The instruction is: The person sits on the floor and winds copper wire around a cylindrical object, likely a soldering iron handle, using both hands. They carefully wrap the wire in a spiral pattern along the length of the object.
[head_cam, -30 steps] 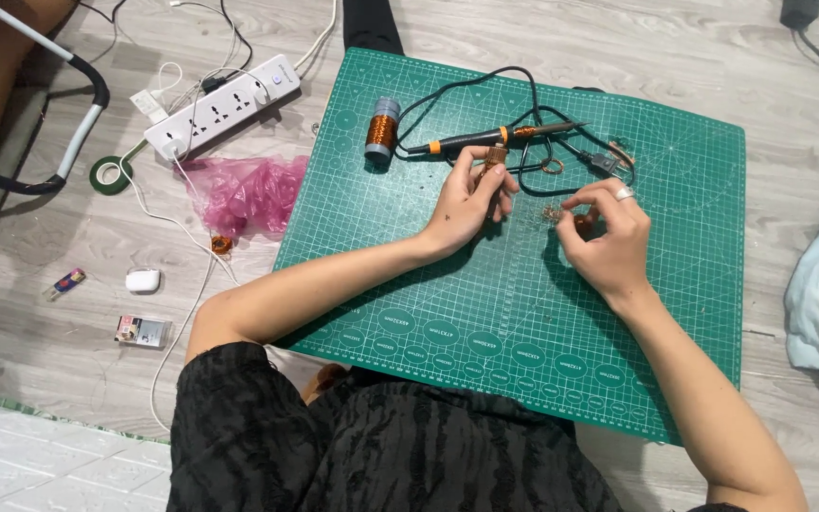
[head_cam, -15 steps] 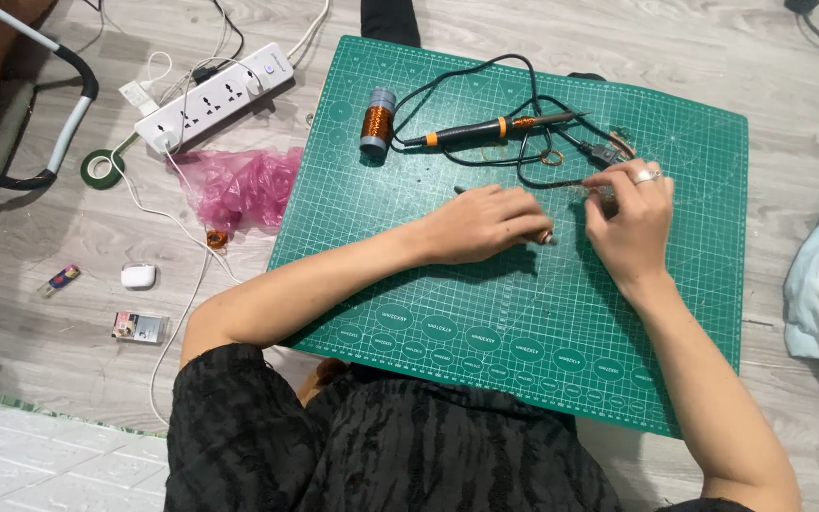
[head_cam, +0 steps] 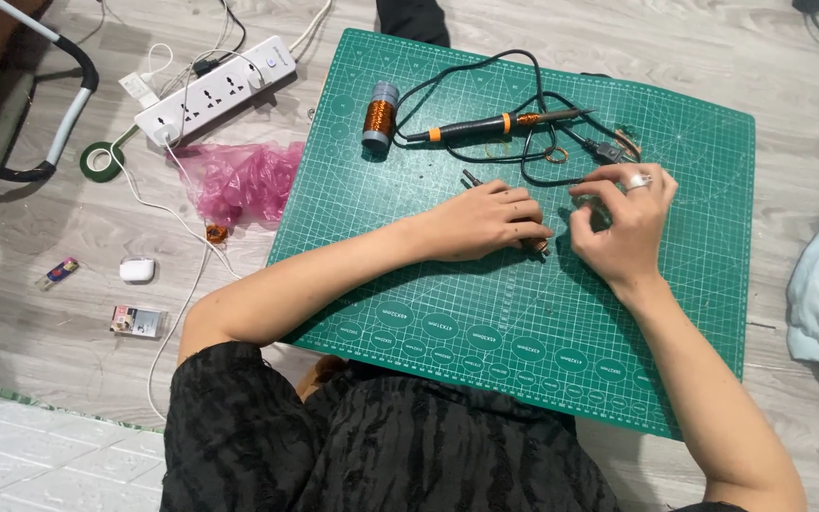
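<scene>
Both hands on green cutting mat [head_cam: 675, 313] | left hand [head_cam: 485, 220] curled over small copper piece [head_cam: 539, 248] | right hand [head_cam: 623, 223] fingertips pinched, contents unclear | soldering iron [head_cam: 495, 124] just beyond

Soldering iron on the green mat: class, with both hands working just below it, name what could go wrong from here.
1. The soldering iron lies bare on the cutting mat with no stand; if hot, it could scorch the mat or burn the right hand close by.
2. Its black cord loops right beside the left hand; a snag could drag the iron.
3. The copper wire spool stands next to the handle and might be knocked over.
</scene>
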